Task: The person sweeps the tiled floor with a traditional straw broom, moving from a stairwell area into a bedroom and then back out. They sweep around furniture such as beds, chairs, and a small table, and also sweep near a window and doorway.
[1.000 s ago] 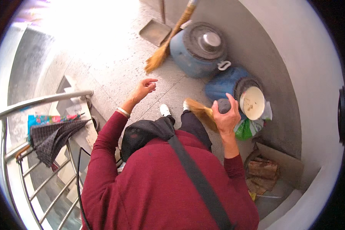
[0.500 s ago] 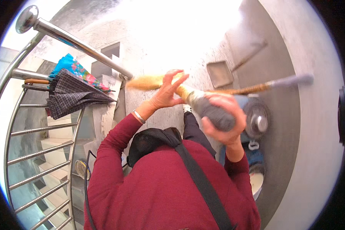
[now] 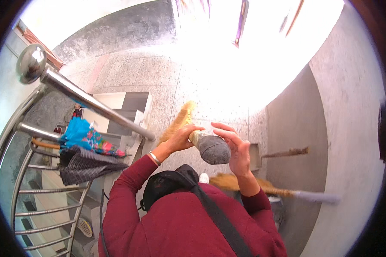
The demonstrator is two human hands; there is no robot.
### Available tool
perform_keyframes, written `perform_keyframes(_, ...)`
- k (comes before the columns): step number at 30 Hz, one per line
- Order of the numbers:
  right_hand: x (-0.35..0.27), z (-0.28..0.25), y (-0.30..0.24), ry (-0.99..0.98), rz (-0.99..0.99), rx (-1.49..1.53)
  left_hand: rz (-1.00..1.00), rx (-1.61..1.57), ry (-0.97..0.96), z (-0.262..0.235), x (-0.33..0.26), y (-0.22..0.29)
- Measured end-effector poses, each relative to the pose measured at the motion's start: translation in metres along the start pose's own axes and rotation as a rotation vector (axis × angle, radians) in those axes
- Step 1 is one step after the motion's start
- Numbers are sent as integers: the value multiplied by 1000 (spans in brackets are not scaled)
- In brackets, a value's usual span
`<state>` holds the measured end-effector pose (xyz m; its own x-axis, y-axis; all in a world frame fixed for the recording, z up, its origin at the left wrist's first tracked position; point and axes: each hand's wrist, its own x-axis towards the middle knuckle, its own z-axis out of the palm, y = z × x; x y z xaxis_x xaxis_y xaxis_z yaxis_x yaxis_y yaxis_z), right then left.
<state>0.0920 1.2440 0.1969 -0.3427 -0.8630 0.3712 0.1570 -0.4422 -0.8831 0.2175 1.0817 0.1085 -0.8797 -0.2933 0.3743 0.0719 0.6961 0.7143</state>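
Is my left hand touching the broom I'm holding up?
Touching. The head view shows the left hand wrapped around the broom just above its grey-capped end.

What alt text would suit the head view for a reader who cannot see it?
A person in a red top holds a straw broom in both hands, the left hand gripping it and the right hand at its grey wrapped end. A steel stair railing with umbrellas hung on it stands at left.

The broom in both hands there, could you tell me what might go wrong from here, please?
The broom is gripped near its grey end by the left hand, with the right hand open beside it, so it might slip. The steel railing and hung umbrellas are close on the left; a swing could knock them towards the stairs.
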Motion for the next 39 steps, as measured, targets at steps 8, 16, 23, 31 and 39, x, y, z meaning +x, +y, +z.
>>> perform_keyframes(8, 177, -76, 138, -11, 844, 625, 109, 226, 112, -68, 126, -160)
perform_keyframes(16, 392, -99, 220, -195, 1200, 694, 190, 380, 39, -162, 250, -320)
perform_keyframes(23, 535, -126, 292, -231, 1294, 420, 181, 470, 6, -225, 336, -428)
perform_keyframes(31, 700, -189, 372, -208, 1329, 403, -208, 568, -85, -356, 403, -555)
perform_keyframes(39, 811, -234, 424, 160, 1454, 389, -468, 294, -2, -431, 480, -676)
